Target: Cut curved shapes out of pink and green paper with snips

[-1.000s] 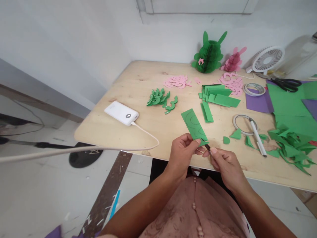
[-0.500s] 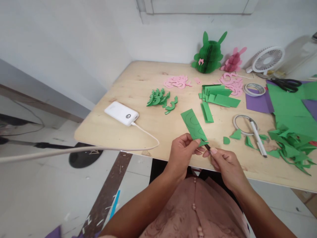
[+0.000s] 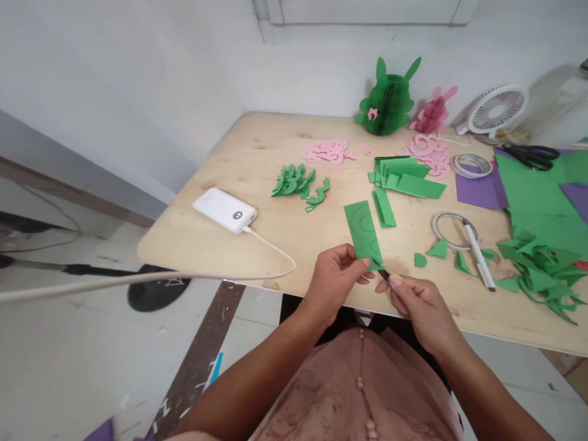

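My left hand [image 3: 337,277] pinches the lower end of a green paper strip [image 3: 361,226] between thumb and fingers. Curved pencil-like outlines are drawn along the strip, which points away from me over the table's front edge. Closed around a pair of small scissors, my right hand [image 3: 420,304] is just right of the left one. The dark blades of the scissors [image 3: 384,274] meet the strip's lower right corner; their handles are hidden in my fingers. A folded green strip [image 3: 384,208] lies just beyond the held paper.
Cut green pieces [image 3: 294,180], pink pieces [image 3: 328,152] and stacked green strips [image 3: 413,177] lie farther back. A white power bank [image 3: 225,210] is on the left, its cable crossing the front edge. To the right are a marker [image 3: 478,254], tape roll [image 3: 472,165] and green scraps [image 3: 542,269].
The green strip has swung clockwise, its far end shifting right and now standing more upright. My left hand has turned slightly with it; the right hand stays nearly in place.
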Motion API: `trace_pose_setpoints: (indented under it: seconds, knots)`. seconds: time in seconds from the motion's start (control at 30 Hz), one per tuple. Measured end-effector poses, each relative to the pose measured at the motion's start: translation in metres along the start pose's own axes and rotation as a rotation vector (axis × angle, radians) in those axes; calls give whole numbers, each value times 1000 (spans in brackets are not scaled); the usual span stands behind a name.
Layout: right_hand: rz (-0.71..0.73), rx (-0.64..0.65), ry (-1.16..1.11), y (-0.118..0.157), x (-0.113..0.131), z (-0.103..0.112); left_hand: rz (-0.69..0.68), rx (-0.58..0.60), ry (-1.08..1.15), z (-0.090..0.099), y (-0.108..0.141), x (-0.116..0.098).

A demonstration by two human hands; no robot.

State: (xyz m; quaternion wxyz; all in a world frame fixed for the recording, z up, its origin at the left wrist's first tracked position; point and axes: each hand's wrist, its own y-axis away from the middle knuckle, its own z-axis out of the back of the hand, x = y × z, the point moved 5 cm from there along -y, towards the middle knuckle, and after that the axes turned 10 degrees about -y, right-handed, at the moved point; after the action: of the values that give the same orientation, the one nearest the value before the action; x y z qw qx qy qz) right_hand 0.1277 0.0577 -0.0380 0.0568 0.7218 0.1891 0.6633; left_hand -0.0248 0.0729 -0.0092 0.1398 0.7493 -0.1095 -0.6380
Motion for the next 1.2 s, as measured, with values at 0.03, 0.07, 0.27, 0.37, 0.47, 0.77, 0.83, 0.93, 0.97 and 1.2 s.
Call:
trace_pose_setpoints:
  seconds: [0.03, 0.07, 0.27, 0.37, 0.47, 0.77, 0.83, 0.93, 0.97, 1.2]
  knots:
    - [-4, 5, -5, 0, 1, -1, -8, 3, -12, 1, -1, -1]
    - [-10, 10, -10, 0, 1, -2, -15, 5, -23, 2, -1, -1]
    - [-43, 19, -28, 1, 1, -6, -66, -8, -57, 5, -4, -4]
    - [-32, 19, -2, 1, 1, -5, -86, -17, -61, 6, -5, -5]
    - [-17, 7, 34, 2, 2, -3, -90, -21, -71, 7, -4, -6]
    - [-19, 15, 49, 3, 5, -1, -70, 41, -99, 6, -2, -7]
    - [-16, 17, 55, 3, 7, -2, -69, 52, -100, 5, -1, -6]
    - [-14, 20, 71, 3, 8, -2, -60, 66, -98, 5, -2, -5]
    - [-14, 23, 77, 3, 8, -2, -54, 72, -99, 5, -2, -5]
    - [-6, 45, 122, 3, 9, 0, 7, 126, -90, 3, -1, -5]
